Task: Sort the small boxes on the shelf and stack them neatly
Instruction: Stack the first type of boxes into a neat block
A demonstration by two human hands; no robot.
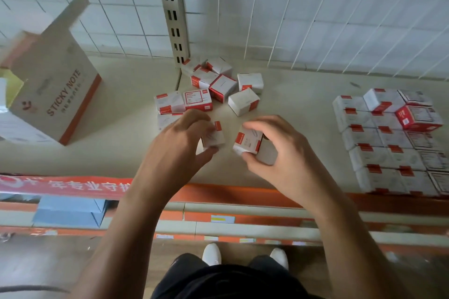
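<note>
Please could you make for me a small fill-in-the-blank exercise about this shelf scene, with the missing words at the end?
1. The left hand and the right hand both grip small ____.
2. The neat stack lies at the ____ end of the shelf.
3. The tall carton bears the words STICKY ____.
Missing words: boxes; right; NOTE.

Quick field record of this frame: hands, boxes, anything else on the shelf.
left hand: grips a small box
right hand: grips a second small box
loose pile: jumbled on the shelf, near the slotted post
sorted stack: neat rows at right, one red box askew on top
other: sticky note carton at left
</note>
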